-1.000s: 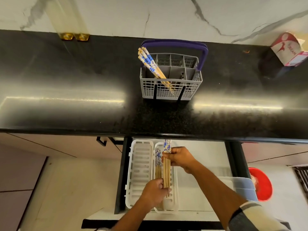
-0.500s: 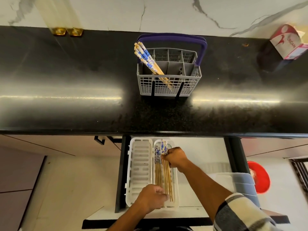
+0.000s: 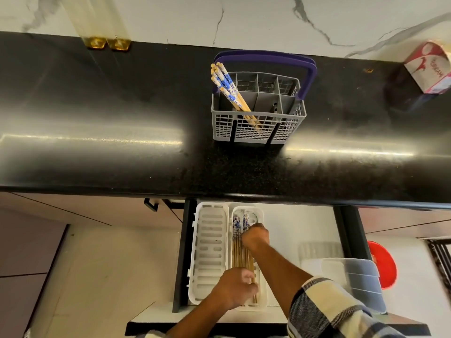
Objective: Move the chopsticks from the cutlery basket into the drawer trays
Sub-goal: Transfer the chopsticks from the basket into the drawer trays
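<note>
Both hands were down in the open drawer [image 3: 288, 230], working at the right-hand white tray [image 3: 262, 302]. The left hand [image 3: 235, 287] had its fingers curled about the plain wooden tips of the laid chopsticks [image 3: 240, 250] at the near end of that tray; the right hand [image 3: 255, 236] was bent over their blue-patterned upper ends, fingers curled down onto them, though whether it actually pinched them could not be made out. The left-hand tray [image 3: 210, 252] beside it showed only its slotted floor. Up on the black counter [image 3: 97, 132], the grey cutlery basket [image 3: 258, 128] with its purple handle held another bundle of chopsticks [image 3: 229, 90], leaning out of the front-left compartment, so the job looked partly done. Those sticks would likely be light, stiff and smooth, apt to fan apart or roll. Taking them together as a bunch near the patterned tops, above the basket rim, seemed the surest hold.
</note>
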Action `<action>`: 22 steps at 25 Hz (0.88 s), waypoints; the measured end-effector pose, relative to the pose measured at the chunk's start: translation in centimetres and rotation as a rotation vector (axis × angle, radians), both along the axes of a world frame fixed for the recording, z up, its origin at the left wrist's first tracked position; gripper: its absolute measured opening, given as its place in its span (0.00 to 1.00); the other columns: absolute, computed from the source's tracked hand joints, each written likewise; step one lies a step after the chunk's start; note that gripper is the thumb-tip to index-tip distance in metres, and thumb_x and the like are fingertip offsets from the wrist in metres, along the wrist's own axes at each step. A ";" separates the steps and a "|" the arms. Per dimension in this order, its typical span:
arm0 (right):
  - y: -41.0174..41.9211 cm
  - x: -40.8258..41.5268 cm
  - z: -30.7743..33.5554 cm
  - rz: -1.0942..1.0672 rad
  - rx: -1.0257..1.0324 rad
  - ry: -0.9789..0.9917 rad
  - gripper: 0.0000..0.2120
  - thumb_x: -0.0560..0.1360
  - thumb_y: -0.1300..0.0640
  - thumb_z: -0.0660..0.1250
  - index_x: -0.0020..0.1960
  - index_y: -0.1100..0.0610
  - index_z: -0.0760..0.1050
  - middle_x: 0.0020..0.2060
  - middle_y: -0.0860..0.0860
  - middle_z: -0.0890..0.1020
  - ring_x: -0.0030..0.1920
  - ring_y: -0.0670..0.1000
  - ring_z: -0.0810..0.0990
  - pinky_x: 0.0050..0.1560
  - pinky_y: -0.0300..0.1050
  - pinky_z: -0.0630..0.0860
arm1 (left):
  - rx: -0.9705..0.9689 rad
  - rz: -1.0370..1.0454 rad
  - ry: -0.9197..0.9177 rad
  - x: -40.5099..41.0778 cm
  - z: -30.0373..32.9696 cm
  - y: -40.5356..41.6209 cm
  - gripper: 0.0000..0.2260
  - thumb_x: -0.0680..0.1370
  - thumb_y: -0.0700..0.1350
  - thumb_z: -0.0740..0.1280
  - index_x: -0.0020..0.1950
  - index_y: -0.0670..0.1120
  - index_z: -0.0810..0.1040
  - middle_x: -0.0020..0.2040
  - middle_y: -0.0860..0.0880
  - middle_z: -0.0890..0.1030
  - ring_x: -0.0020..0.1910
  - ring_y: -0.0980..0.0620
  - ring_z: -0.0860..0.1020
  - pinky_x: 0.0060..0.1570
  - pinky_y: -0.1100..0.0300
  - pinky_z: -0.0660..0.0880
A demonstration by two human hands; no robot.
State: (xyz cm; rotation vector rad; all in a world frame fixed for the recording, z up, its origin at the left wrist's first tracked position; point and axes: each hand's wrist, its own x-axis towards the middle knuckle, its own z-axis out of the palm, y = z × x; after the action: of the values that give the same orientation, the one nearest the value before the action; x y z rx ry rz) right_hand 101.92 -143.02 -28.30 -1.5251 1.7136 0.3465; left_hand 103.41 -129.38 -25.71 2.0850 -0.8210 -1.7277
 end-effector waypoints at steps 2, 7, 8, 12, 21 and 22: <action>-0.2 0.0 0.3 -0.025 0.006 0.013 0.14 0.78 0.65 0.63 0.63 0.64 0.71 0.59 0.60 0.79 0.58 0.59 0.80 0.55 0.47 0.79 | -0.081 -0.172 -0.146 -0.5 0.1 -0.7 0.20 0.74 0.53 0.64 0.66 0.50 0.75 0.63 0.49 0.80 0.57 0.51 0.80 0.55 0.59 0.77; 0.1 0.5 0.8 0.007 0.000 0.044 0.15 0.78 0.64 0.63 0.65 0.63 0.70 0.61 0.59 0.79 0.60 0.58 0.79 0.56 0.45 0.78 | -0.197 -0.625 -0.429 -1.5 -0.9 -1.4 0.27 0.80 0.50 0.60 0.78 0.44 0.59 0.80 0.45 0.57 0.79 0.45 0.57 0.77 0.49 0.57; 0.3 0.6 0.7 0.009 0.000 0.052 0.15 0.79 0.63 0.63 0.65 0.63 0.71 0.60 0.59 0.79 0.59 0.57 0.80 0.55 0.44 0.78 | -0.192 -0.681 -0.466 -1.7 -1.1 -1.4 0.29 0.80 0.49 0.59 0.79 0.44 0.55 0.81 0.45 0.54 0.80 0.45 0.53 0.78 0.50 0.51; 0.5 0.6 0.9 -0.004 -0.021 0.050 0.11 0.80 0.63 0.63 0.62 0.63 0.73 0.56 0.58 0.81 0.56 0.56 0.82 0.51 0.43 0.79 | -0.159 -0.800 -0.517 -2.3 -2.6 -1.1 0.30 0.81 0.49 0.58 0.80 0.44 0.51 0.81 0.43 0.51 0.80 0.43 0.50 0.78 0.47 0.46; 1.5 -0.2 1.1 0.099 -0.140 0.020 0.09 0.82 0.61 0.58 0.55 0.60 0.77 0.43 0.53 0.80 0.41 0.51 0.78 0.41 0.41 0.79 | -0.140 -0.906 -0.539 -2.5 -5.6 -1.1 0.30 0.81 0.53 0.55 0.80 0.50 0.47 0.81 0.45 0.48 0.80 0.43 0.48 0.77 0.48 0.44; 1.6 -0.3 1.3 0.109 -0.139 0.032 0.10 0.82 0.60 0.58 0.55 0.60 0.77 0.43 0.53 0.80 0.41 0.51 0.79 0.40 0.40 0.78 | -0.126 -0.918 -0.539 -2.5 -5.9 -1.1 0.30 0.81 0.53 0.56 0.80 0.50 0.48 0.81 0.45 0.48 0.80 0.43 0.48 0.77 0.47 0.44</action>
State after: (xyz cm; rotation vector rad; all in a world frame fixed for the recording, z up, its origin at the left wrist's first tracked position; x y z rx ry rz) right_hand 101.59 -141.40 -27.04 -1.7264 1.7135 0.3144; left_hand 100.87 -130.51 -31.59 2.2660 -2.2481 -1.3420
